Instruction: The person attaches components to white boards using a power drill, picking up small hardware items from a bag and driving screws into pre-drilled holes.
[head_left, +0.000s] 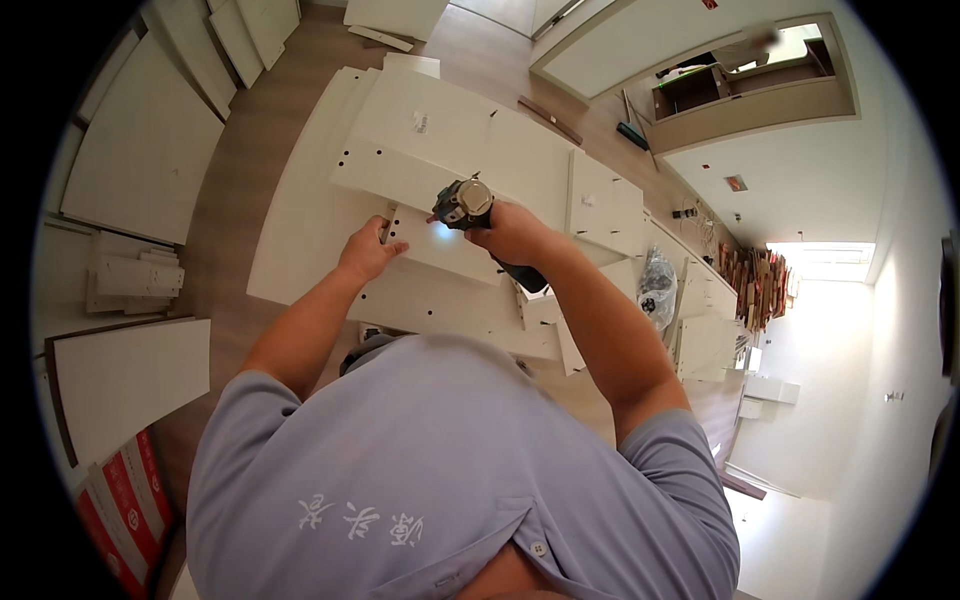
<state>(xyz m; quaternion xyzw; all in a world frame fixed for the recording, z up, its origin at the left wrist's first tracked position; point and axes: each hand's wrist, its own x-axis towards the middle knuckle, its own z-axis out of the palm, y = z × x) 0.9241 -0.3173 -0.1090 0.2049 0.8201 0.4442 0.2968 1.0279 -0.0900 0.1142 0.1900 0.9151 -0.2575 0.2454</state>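
My right hand [517, 240] is wrapped round the grip of a cordless drill [466, 203], dark with a metallic-looking round front part. Its lamp throws a bluish-white spot on a narrow white panel [460, 259] beneath it. At that panel's left end my left hand [370, 250] grips the edge, thumb and fingers on either side of the corner. Dark round holes show near this end. Whether the drill's tip touches the panel, I cannot tell. Just beyond lies a wider white panel [460, 125] with a small label and a dark peg standing up.
A large white board [290, 235] lies under the work. More white panels [140, 130] lean and lie at the left, above red-and-white packaging [128, 505]. To the right are a clear plastic bag [657, 285] of parts, a smaller board [605, 205] with pegs, and stacked wooden strips [755, 285].
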